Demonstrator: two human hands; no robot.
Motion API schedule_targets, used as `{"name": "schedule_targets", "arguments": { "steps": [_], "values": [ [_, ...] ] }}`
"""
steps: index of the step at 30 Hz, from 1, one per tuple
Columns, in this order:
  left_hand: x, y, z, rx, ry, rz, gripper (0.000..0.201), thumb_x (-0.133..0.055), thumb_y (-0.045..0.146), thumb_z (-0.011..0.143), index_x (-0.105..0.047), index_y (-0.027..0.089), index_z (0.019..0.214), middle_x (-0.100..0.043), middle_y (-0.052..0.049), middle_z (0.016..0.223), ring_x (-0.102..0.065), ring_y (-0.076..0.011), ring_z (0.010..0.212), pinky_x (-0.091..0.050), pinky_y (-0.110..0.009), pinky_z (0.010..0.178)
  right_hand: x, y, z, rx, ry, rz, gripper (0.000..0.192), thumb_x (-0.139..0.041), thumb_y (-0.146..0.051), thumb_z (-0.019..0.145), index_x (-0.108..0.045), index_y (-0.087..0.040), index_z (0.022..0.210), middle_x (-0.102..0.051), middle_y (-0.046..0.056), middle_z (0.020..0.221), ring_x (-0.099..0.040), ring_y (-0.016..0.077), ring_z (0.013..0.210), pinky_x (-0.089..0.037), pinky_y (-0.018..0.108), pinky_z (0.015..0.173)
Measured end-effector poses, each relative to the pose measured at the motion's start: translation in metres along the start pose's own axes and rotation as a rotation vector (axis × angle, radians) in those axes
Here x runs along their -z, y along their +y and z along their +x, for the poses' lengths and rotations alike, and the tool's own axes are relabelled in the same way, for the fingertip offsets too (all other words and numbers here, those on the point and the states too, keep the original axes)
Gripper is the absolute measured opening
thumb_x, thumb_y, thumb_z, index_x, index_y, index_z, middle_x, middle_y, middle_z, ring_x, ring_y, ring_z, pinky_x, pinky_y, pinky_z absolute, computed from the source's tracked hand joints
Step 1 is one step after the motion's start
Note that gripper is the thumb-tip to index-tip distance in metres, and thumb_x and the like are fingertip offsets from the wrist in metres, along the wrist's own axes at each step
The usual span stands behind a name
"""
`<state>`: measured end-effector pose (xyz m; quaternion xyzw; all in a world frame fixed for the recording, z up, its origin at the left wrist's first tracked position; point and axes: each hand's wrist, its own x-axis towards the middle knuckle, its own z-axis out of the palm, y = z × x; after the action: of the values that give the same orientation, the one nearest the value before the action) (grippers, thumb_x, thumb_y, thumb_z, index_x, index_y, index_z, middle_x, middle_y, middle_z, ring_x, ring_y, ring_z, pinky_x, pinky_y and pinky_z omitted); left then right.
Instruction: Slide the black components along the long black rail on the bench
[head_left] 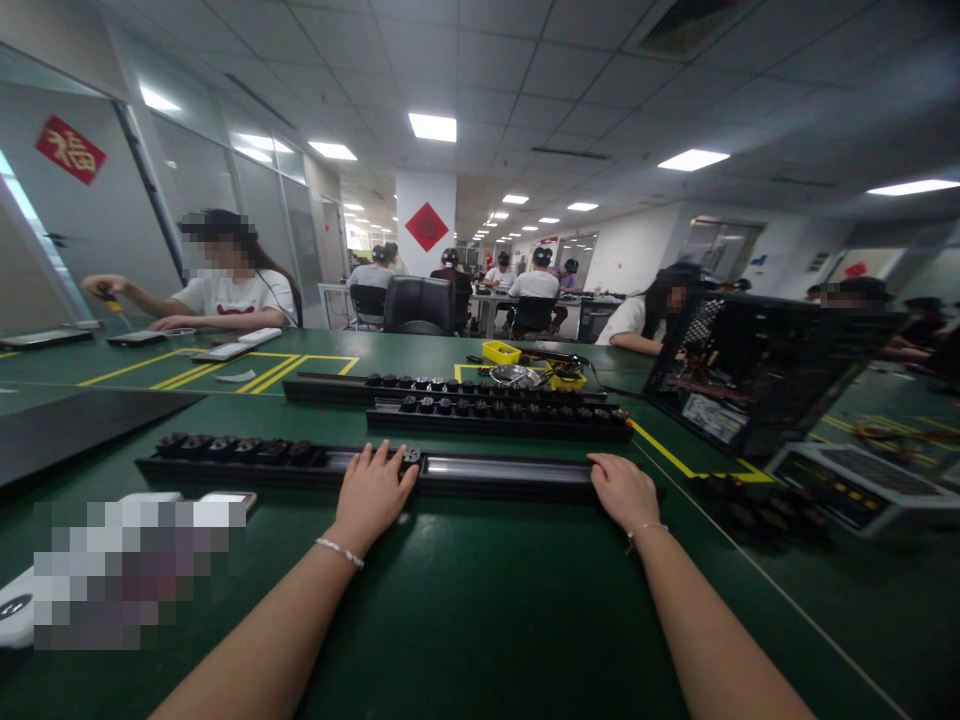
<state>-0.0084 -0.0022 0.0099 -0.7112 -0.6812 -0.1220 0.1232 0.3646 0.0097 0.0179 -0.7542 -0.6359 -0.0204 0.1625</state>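
Observation:
A long black rail point(517, 490) lies crosswise on the green tabletop in front of me. Several small round black pieces point(247, 450) sit in a row along its left part, while a shiny pale strip shows in its channel on the right. My left hand point(373, 495) lies across the middle of the rail with its fingers spread. Close by its fingertips, a small black piece point(410, 456) sits in the channel. At the rail's right end, my right hand point(626, 490) is wrapped over the edge; its thumb is hard to make out.
Two similar filled rails point(502, 425) lie behind. Yellow trays point(501, 352) and a metal dish point(514, 376) stand farther back. An open computer case point(750, 370), a power supply point(862, 485) and dark parts are right. A phone point(225, 508) lies left. Co-workers sit across the table.

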Motion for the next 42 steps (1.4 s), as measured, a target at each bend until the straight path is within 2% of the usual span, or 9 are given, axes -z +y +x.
{"name": "schedule_targets", "arguments": {
  "steps": [12,32,38,42],
  "values": [
    [-0.0003,0.0039,-0.0033,0.014,0.011,-0.02,0.052,-0.029,0.044,0.09,-0.047,0.023,0.134,-0.044,-0.011,0.141,-0.038,-0.033,0.13,-0.028,-0.052,0.105,0.001,-0.0012,-0.0003,-0.007,-0.012,0.005,0.049,-0.024,-0.035,0.088,-0.059,-0.023,0.121,-0.056,0.003,0.129,-0.044,0.0209,0.122,-0.033,0.042,0.101],
    [-0.0004,0.005,-0.004,0.01,0.003,0.0,0.053,-0.026,0.044,0.091,-0.045,0.024,0.135,-0.044,-0.012,0.141,-0.037,-0.0347,0.13,-0.028,-0.053,0.103,0.0012,-0.0016,-0.0002,-0.003,-0.005,0.001,0.049,-0.023,-0.035,0.089,-0.06,-0.023,0.12,-0.057,0.003,0.128,-0.045,0.0212,0.121,-0.033,0.042,0.1],
    [-0.0053,0.0069,-0.0047,-0.006,0.019,-0.016,0.054,-0.023,0.044,0.091,-0.044,0.023,0.135,-0.042,-0.011,0.143,-0.035,-0.0352,0.131,-0.023,-0.061,0.103,0.0016,-0.0016,-0.0003,-0.001,-0.01,-0.004,0.049,-0.023,-0.036,0.089,-0.059,-0.023,0.12,-0.056,0.004,0.128,-0.045,0.0219,0.121,-0.035,0.042,0.099],
    [-0.0073,0.0071,-0.0049,-0.006,0.017,-0.019,0.054,-0.022,0.044,0.091,-0.043,0.022,0.136,-0.041,-0.011,0.144,-0.034,-0.0351,0.132,-0.023,-0.062,0.102,0.0011,-0.0011,0.0002,0.002,-0.006,-0.014,0.049,-0.023,-0.034,0.088,-0.059,-0.023,0.12,-0.057,0.003,0.128,-0.046,0.0212,0.121,-0.035,0.042,0.099]
  ]
}}
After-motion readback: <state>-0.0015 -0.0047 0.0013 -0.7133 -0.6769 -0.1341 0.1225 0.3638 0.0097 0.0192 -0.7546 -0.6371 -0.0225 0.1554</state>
